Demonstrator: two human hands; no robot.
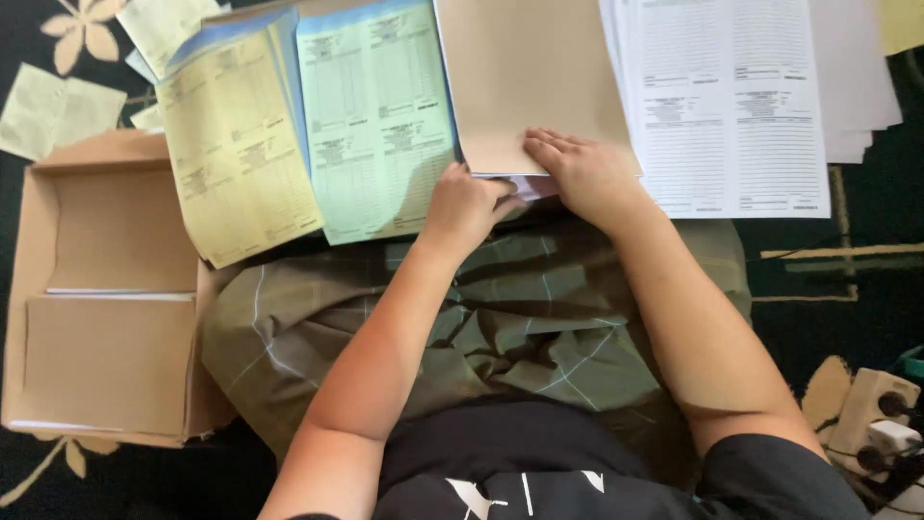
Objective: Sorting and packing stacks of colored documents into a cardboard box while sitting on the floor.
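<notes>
Head view, looking down over lap and floor. Left hand (467,207): curled shut, pinching the near edge of the brown sheet (525,82) and the papers just beneath it, thumb on top. Right hand (582,173): flat, fingers spread, pressing down on the near right corner of the same sheet; not gripping. Brown sheet: plain, lying at top centre between the green forms (375,116) and the white forms (731,106), its near edge over the lap. Green forms: printed stack, just left of the brown sheet, touching it, blue sheets showing at the edges. Yellow forms (236,144): printed stack, left of the green, tilted, partly overlapped by it. White forms: printed stack, right of the brown sheet, fanned slightly, near corner beside the right hand. Cardboard box (38,279): open, far left, holding two stacks topped with brown sheets, a flap lifted at its far side. Loose pale yellow slips (58,111): on the dark patterned carpet (837,289), beyond the box. Olive checked cloth (539,318): spread over the lap, under both forearms. Beige power strip (871,409): lower right on the carpet, plugs in it.
</notes>
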